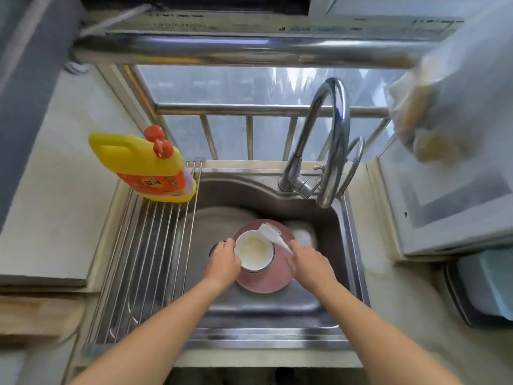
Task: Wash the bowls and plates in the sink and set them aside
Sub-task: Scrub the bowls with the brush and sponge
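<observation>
A white bowl (254,250) with yellowish residue inside sits on a pink plate (266,279) in the steel sink (327,218). My left hand (223,262) grips the bowl's left rim. My right hand (308,262) holds the handle of a white dish brush (270,232), whose bristle head lies over the bowl's far right rim. Another pale dish (304,236) lies in the sink behind my right hand, partly hidden.
A steel roll-up drying rack (144,262) covers the sink's left part, with a yellow detergent bottle (144,165) at its far end. A curved faucet (327,151) stands at the back right. A blue tray (483,287) sits on the right counter.
</observation>
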`<state>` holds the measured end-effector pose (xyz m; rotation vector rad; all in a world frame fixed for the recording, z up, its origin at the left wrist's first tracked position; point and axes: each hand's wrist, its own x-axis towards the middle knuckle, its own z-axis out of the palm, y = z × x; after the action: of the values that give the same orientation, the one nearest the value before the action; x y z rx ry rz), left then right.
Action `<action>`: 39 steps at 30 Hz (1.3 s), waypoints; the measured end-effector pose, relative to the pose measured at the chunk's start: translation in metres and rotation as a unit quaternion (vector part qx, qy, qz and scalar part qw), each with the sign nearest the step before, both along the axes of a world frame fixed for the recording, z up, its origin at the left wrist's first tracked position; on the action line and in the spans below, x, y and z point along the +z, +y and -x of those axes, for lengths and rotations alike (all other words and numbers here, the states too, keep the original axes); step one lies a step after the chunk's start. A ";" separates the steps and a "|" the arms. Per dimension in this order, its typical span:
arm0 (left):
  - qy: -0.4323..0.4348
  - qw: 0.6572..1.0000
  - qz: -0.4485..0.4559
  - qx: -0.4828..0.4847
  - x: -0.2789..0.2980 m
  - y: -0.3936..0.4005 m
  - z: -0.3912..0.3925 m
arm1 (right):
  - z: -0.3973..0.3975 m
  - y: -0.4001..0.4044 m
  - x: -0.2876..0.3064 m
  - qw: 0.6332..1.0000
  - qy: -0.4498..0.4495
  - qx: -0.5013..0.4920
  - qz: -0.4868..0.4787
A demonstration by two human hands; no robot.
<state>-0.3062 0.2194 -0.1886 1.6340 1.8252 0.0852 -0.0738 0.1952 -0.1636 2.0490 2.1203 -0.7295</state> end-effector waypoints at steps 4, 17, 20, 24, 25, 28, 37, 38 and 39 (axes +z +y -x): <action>-0.003 0.986 0.098 0.137 -0.029 0.006 -0.027 | -0.021 -0.001 -0.006 0.997 0.043 0.038 -0.053; 0.088 0.986 0.020 0.139 -0.018 0.032 -0.038 | -0.014 0.036 -0.010 0.978 0.046 0.199 -0.040; 0.076 0.993 -0.012 0.093 -0.018 0.036 -0.034 | -0.003 0.033 -0.005 0.978 -0.013 0.206 -0.034; 0.065 0.994 -0.010 0.088 -0.015 0.038 -0.033 | 0.012 0.020 0.001 0.987 -0.052 0.147 0.039; 0.060 0.994 -0.007 0.088 -0.016 0.038 -0.032 | 0.017 0.016 0.004 0.990 -0.038 0.121 0.057; 0.042 0.995 0.000 0.096 -0.016 0.037 -0.030 | 0.031 0.010 0.004 0.989 0.078 -0.014 0.126; 0.030 0.990 0.019 0.138 -0.018 0.034 -0.025 | 0.027 0.018 -0.004 0.999 0.019 -0.030 0.021; 0.026 0.988 0.029 0.148 -0.018 0.034 -0.025 | 0.027 0.016 -0.003 1.000 -0.005 -0.004 0.019; 0.021 0.987 0.037 0.154 -0.018 0.033 -0.025 | 0.027 0.014 -0.002 1.000 -0.015 0.011 0.024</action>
<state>-0.2814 0.2528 -0.2068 1.3006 2.0767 0.1175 -0.1009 0.2094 -0.1652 1.9969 2.0845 -0.7357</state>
